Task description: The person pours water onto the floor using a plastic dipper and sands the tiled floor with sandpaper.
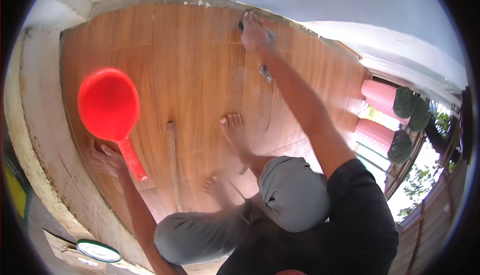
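1. Head view: the right hand [256, 35], upper centre, partly hides a dark object [241, 26], blurred; I can't tell its grip.
2. Left of the frame, a red dipper [108, 104] slants lengthwise, handle toward lower right.
3. The left hand [107, 160], lower left, spreads open near that handle, hands well apart.

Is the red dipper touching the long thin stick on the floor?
Apart. The head view shows the red dipper to the left of the stick, with wood-patterned floor visible between its handle and the stick.
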{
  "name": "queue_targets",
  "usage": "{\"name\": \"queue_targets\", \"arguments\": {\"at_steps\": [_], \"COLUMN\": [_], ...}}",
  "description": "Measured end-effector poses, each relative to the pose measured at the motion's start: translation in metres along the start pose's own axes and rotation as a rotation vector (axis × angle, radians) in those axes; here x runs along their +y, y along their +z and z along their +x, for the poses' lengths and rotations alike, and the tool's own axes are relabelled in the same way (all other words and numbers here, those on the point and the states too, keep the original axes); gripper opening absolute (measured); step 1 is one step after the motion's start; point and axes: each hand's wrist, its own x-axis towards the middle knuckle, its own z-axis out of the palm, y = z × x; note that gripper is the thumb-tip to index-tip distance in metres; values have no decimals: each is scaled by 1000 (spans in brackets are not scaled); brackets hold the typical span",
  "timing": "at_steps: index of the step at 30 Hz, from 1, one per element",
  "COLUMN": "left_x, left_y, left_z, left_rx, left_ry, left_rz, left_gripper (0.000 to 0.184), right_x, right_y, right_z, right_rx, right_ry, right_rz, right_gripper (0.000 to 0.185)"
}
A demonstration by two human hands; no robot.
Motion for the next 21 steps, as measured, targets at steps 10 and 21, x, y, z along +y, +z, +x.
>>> {"name": "queue_targets", "arguments": {"at_steps": [10,21], "left_x": [-18,151], "left_y": [7,-142], "left_z": [10,109], "left_rx": [91,-206], "left_ry": [78,236], "left_rz": [268,-332], "left_gripper": [59,36], "right_x": [22,23], "right_y": [7,-39], "right_z": [-135,-171], "right_rx": [247,256], "right_ry": [127,144], "right_rz": [385,995], "right_gripper": [73,67]}}
